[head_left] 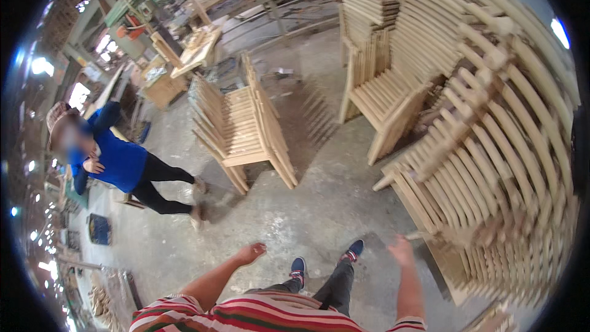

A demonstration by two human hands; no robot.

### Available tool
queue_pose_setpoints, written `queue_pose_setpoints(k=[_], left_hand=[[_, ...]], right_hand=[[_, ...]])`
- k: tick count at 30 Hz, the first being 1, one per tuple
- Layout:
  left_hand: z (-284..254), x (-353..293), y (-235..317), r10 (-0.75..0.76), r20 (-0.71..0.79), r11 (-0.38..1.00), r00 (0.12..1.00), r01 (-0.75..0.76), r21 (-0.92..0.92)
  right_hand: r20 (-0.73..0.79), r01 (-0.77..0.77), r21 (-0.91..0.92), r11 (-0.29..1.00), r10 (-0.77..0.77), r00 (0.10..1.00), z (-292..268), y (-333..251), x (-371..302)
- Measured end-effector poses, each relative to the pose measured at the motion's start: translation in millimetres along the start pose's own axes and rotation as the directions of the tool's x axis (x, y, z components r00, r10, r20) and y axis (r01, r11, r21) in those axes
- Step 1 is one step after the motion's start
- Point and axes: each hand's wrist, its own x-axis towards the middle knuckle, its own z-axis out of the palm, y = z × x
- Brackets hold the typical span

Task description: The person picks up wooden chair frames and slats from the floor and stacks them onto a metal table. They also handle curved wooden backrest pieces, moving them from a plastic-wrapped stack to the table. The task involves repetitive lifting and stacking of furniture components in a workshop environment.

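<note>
The left hand (251, 253) is held low in front of the body, over the grey floor (270, 209); it is half open, with the fingers loosely bent. The right hand (402, 251) is farther to the right, beside the large stack (485, 209) of pale wooden frames, and it is very near to a short wooden end (418, 235) which points out from this stack toward it. The hand is blurred here, so I cannot tell if it grips this end, only touches it, or is a little apart. The large stack fills the right side of the view, with many curved bars set close together in rows. Behind it, farther from the person, stand other chairs (387, 89), also with slatted seats and packed one against another. A smaller chair stack (243, 123) stands alone on the floor, ahead of both hands and well apart from them. To the left of it is another person (120, 160) in a blue top, dark trousers and a hat, with one hand at the chest. Near this person, on the floor, there is a dark blue bin (99, 229). At the far side, a worktable (200, 52) carries wooden pieces, and a box (163, 88) stands next to it.
</note>
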Motion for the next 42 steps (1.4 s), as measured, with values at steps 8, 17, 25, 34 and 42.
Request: queue_pose_setpoints(k=[8, 17, 25, 34, 42], left_hand=[[37.3, -10.2, 55.8, -0.315, 0.246, 0.949, 0.917, 0.310, 0.059], [63.7, 28.6, 109.1, -0.403, 0.295, 0.894, 0.866, 0.442, -0.077], [65.0, 44.8, 114.2, -0.267, 0.341, 0.958, 0.901, 0.288, -0.010], [4.0, 91.9, 122.6, -0.215, 0.310, 0.947, 0.926, 0.275, -0.165], [6.5, 190.7, 166.7, 0.136, 0.724, 0.803, 0.677, 0.352, -0.480]], right_hand=[[-0.089, -0.419, -0.126, 0.899, 0.410, 0.908, -78.2, 100.4, 183.1], [-0.063, -0.551, -0.280, 0.786, 0.558, 0.828, -65.4, 90.4, 248.6], [-0.113, -0.313, -0.421, 0.851, 0.293, 0.949, -10.0, 75.4, 193.7], [0.043, -0.231, -0.300, 0.925, 0.255, 0.966, 16.3, 4.5, 74.8], [-0.104, -0.273, 0.036, 0.961, 0.275, 0.956, -4.9, -81.5, -103.4]])
